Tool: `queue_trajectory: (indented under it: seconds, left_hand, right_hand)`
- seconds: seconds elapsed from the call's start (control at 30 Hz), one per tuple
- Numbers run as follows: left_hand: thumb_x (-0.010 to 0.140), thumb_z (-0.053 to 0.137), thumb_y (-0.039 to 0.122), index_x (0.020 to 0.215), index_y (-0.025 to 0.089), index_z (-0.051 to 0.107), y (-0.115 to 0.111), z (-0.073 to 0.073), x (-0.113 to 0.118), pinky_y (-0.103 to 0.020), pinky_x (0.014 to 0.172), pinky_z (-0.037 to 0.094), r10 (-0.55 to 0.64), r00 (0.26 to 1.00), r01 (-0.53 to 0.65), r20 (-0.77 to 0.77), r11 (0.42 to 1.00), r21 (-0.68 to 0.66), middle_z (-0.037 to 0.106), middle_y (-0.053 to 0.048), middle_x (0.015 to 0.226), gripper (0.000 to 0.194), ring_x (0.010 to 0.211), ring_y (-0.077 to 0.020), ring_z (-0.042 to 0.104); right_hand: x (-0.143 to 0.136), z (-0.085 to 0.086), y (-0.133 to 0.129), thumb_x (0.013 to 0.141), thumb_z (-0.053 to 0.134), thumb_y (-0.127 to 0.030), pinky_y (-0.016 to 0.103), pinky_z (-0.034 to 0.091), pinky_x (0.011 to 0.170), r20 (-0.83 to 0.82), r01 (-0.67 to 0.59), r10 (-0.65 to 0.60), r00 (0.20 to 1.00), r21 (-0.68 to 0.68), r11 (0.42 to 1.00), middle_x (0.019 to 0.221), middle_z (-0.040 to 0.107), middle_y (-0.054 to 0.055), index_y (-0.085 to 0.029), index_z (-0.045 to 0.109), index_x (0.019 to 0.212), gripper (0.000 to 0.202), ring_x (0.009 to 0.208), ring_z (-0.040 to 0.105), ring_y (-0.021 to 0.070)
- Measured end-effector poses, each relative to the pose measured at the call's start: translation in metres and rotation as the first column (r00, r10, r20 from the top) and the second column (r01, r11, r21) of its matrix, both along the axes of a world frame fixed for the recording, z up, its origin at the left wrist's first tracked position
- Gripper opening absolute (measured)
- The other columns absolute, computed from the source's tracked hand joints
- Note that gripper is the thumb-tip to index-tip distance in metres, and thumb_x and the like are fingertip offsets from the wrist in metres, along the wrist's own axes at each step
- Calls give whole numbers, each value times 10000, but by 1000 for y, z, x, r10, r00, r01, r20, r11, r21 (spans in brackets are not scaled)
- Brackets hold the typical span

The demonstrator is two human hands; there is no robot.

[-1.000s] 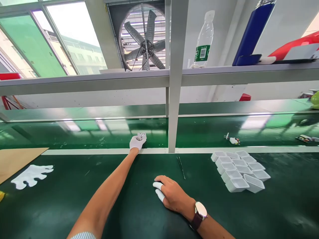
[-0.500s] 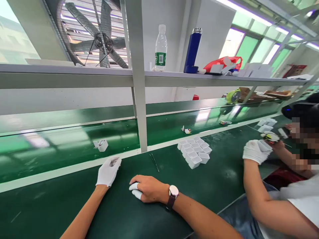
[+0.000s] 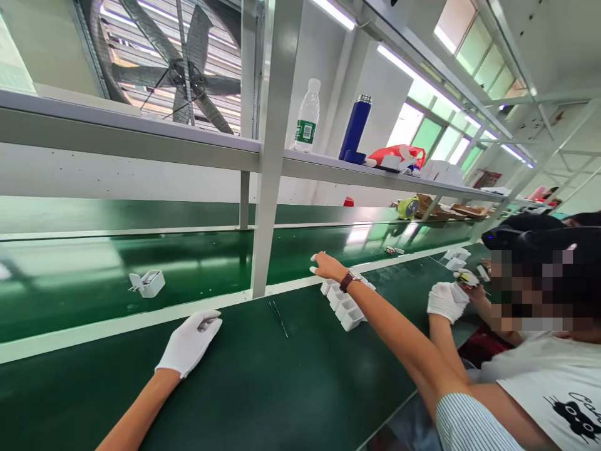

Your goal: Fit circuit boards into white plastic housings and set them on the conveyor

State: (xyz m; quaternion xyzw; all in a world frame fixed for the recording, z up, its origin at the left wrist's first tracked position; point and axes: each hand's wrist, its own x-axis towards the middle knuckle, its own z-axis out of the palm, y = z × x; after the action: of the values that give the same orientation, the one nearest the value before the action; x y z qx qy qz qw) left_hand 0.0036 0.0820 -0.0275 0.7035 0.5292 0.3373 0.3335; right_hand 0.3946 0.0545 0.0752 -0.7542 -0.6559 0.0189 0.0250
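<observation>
White, open-topped plastic boxes [image 3: 351, 319] are sitting on the dark-green bench [image 3: 244, 401] near the right hand [image 3: 330, 267], hovering loosely open, apparently for a reach calling next for a pinch. White-gloved left hand [image 3: 188, 343] is curving half open; both are looking empty.

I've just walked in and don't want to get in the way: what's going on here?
A person's right hand reaches past the white trays; whether it grips anything can't be told. Their gloved left hand is loosely open over the green table, with nothing visible in it. Tweezers lie between. A white box sits beyond the pale strip. At right, a co-worker's gloved hand is near a small, unclear object.
</observation>
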Motion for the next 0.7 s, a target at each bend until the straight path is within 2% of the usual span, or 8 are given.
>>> queue_trajectory:
  seconds: [0.1,0.2,0.33,0.43,0.53,0.63,0.7]
  left_hand:
    - [668,606,515,867,256,728,0,-2,1,-337,815,582,-8,1000,8,-5,1000,16,762,-17,828,349,777,-241,716]
    - [685,606,513,861,265,731,0,-4,1,-330,781,578,-23,1000,24,-17,999,31,754,-11,808,328,756,-236,708]
    - [718,593,514,867,269,730,1,-7,1,-324,751,568,-34,999,35,-21,998,43,750,-11,814,317,750,-229,700]
    - [730,589,506,852,276,729,3,-10,1,-322,742,563,-35,999,37,-32,998,56,747,-6,808,296,727,-221,687]
    - [744,581,505,840,279,729,4,-11,0,-317,731,560,-34,998,37,-49,997,71,743,-3,800,287,709,-213,677]
    - [750,577,497,844,276,729,3,-11,1,-313,737,559,-30,998,33,-56,997,67,747,-2,809,284,719,-213,682]
    - [745,581,490,845,275,729,3,-10,1,-314,763,563,-21,998,24,-55,998,58,751,-2,818,280,728,-214,687]
  right_hand:
    - [36,-5,15,974,631,-358,447,567,908,10,148,-148,989,-62,987,1274,615,103,-164,592,1267,353,1081,644,239]
    - [58,-17,27,975,631,-357,443,570,902,-2,229,-231,973,-130,965,1268,618,99,-168,593,1265,349,1075,646,237]
    - [71,-35,42,971,636,-357,433,571,897,-37,258,-271,962,-206,944,1261,620,100,-165,597,1259,348,1071,648,236]
    - [72,-40,51,974,631,-359,438,573,895,-62,237,-257,964,-227,945,1260,622,95,-167,597,1259,345,1066,649,236]
    - [67,-34,54,974,632,-359,442,572,897,-66,204,-222,973,-208,957,1261,621,93,-165,597,1259,347,1069,648,239]
    - [52,-18,51,976,627,-369,436,575,884,-58,142,-153,986,-166,976,1243,627,87,-168,600,1246,338,1048,652,229]
    - [35,-5,41,972,628,-361,401,569,853,-59,64,-72,996,-136,989,1162,653,78,-157,623,1186,296,985,658,211]
